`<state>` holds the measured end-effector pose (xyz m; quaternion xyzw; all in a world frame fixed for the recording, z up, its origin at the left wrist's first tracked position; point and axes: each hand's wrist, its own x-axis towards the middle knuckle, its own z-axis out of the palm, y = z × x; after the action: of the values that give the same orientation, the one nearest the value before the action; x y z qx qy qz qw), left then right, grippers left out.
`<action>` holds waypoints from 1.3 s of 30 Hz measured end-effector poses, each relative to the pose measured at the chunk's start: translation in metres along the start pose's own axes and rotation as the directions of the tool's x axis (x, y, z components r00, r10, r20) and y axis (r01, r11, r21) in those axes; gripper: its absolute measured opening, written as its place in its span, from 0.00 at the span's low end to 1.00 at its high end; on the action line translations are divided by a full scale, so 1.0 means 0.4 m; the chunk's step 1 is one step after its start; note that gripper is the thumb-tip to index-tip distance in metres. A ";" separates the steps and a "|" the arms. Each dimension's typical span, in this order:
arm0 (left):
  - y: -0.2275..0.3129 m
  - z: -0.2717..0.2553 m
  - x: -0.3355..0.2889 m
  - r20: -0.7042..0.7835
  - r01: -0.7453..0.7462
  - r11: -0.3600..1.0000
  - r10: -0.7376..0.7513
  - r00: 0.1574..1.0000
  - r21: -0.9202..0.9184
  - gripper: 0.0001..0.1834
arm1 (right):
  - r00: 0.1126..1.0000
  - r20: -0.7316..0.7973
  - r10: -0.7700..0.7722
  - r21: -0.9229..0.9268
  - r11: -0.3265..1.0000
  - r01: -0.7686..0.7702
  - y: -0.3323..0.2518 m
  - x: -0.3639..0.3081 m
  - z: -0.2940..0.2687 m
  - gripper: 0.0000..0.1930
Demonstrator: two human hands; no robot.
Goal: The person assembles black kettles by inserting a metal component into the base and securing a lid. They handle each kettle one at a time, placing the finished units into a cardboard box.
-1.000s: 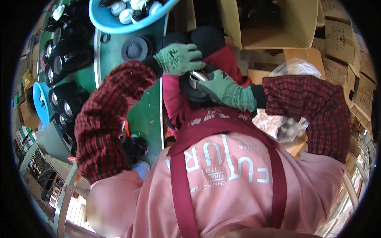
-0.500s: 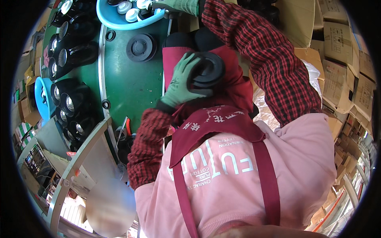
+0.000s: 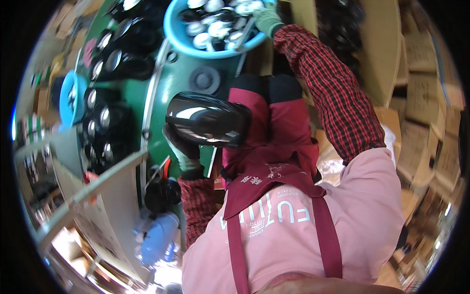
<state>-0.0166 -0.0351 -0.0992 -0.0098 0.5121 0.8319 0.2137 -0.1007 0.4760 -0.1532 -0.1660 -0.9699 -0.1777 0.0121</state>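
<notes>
My left hand, in a green glove with a dark palm, is closed around the lower left end of a glossy black vessel body. The vessel lies tilted above my lap and the green table's edge. My right hand, gloved too, is at the right rim of a light blue basin; its fingers are blurred among the parts. White and black round caps fill the basin. A thin grey strip slants across its right side. Beyond the vessel, a black ringed disc lies on the table.
Several glossy black vessels stand along the table's left side. A second blue basin is farther left. Small black rings lie on the green table. Cardboard boxes are stacked at the right, and a metal frame stands lower left.
My left hand has turned the vessel from its ringed black end to its glossy side and moved left. My right hand has shifted to the basin's right rim. The whole view has shifted.
</notes>
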 end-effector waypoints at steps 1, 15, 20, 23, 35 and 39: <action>-0.002 -0.032 0.008 0.102 -0.021 0.993 0.009 0.995 0.115 0.27 | 0.999 0.031 -0.037 -0.079 0.996 0.040 -0.002 0.018 0.012 0.17; -0.177 -0.405 0.076 -0.039 0.631 0.772 -0.635 0.772 -0.073 0.42 | 0.953 0.259 -0.159 -0.195 0.957 0.213 0.027 0.179 0.011 0.28; -0.104 -0.376 0.036 0.148 -0.157 -0.066 -0.122 0.982 0.985 0.43 | 0.980 0.181 -0.080 -0.148 0.983 0.108 0.083 0.176 0.066 0.32; -0.007 -0.194 -0.015 -0.241 0.209 0.844 -0.098 0.966 0.494 0.34 | 0.965 0.260 -0.038 -0.198 0.976 0.092 0.073 0.162 0.055 0.32; 0.008 -0.127 -0.118 -0.334 0.131 0.772 0.110 0.936 0.622 0.27 | 0.980 0.197 0.038 -0.005 0.999 -0.038 0.093 0.180 0.056 0.37; 0.055 -0.099 -0.129 -0.209 0.007 0.645 0.237 0.949 0.764 0.30 | 0.994 0.111 0.005 -0.059 0.998 0.002 0.093 0.172 0.099 0.37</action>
<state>0.0142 -0.0955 -0.0870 -0.0088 0.8366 0.5437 0.0666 -0.1522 0.5443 -0.1718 -0.1764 -0.9633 -0.1970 -0.0467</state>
